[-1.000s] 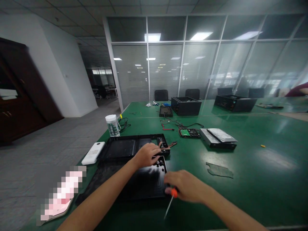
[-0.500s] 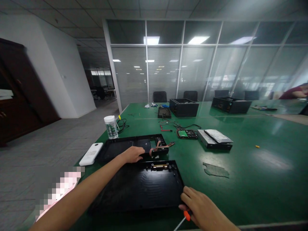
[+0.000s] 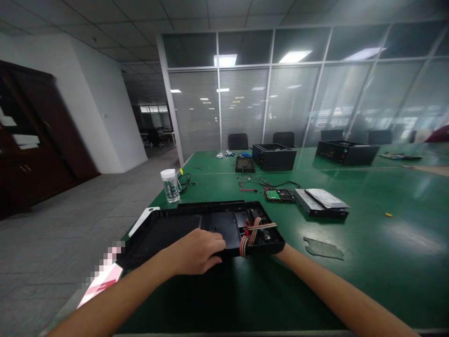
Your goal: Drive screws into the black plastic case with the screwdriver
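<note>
A black plastic case shell (image 3: 182, 224) with a red and grey ribbon cable (image 3: 250, 232) at its right end is tilted up off the green table (image 3: 368, 252). My left hand (image 3: 198, 251) is closed on the shell's near edge, fingers curled over the rim. My right hand (image 3: 285, 251) reaches under the shell's right corner below the cable, and its fingers are hidden by the shell. No screwdriver shows. The flat black panel seen before is out of sight.
Behind the shell are a white device (image 3: 143, 218), a clear jar (image 3: 170, 185), a green circuit board (image 3: 277, 194) and a flat drive (image 3: 322, 202). A dark scrap sheet (image 3: 322, 248) lies at right. Open black computer cases (image 3: 274, 156) stand farther back with loose cables.
The case shell has come up and toward me, with my left hand on its edge. My right hand left the table's near edge and went under the shell; the orange-handled screwdriver is gone from view.
</note>
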The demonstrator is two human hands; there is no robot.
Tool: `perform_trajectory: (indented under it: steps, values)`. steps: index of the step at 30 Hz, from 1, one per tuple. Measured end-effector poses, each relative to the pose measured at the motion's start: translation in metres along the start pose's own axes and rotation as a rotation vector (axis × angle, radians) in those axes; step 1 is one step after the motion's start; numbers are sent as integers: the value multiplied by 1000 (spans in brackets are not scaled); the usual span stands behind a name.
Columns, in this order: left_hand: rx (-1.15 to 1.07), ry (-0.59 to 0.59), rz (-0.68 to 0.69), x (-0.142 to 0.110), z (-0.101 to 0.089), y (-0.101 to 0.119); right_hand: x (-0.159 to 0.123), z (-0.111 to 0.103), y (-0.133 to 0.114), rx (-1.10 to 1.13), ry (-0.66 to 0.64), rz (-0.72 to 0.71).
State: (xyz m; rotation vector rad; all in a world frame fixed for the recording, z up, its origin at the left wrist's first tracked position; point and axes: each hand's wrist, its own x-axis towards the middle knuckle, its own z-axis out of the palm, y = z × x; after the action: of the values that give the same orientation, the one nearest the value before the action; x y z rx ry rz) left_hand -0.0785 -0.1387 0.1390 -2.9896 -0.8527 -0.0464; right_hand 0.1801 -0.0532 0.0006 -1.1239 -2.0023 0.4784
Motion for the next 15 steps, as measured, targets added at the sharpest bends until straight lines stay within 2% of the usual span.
perform_trajectory:
  steps: [3,6,8,11,13,15]
  values:
    - [-57,-40,-13,-12,10,9,6,-4,11,-104,-89,-55]
    - [-87,-65,-23,-20,23,14,10,-20,30,-292,-43,-86]
    - [-94,-78,-20,-23,33,17,10,-38,48,-489,3,-44]
    - [-99,-104,-9,-24,49,20,6,-65,79,-858,44,94]
    - [-97,-124,2,-23,59,20,3,-79,96,-951,40,161]
    - [-85,-140,-7,-21,67,17,2,-84,105,-924,36,166]
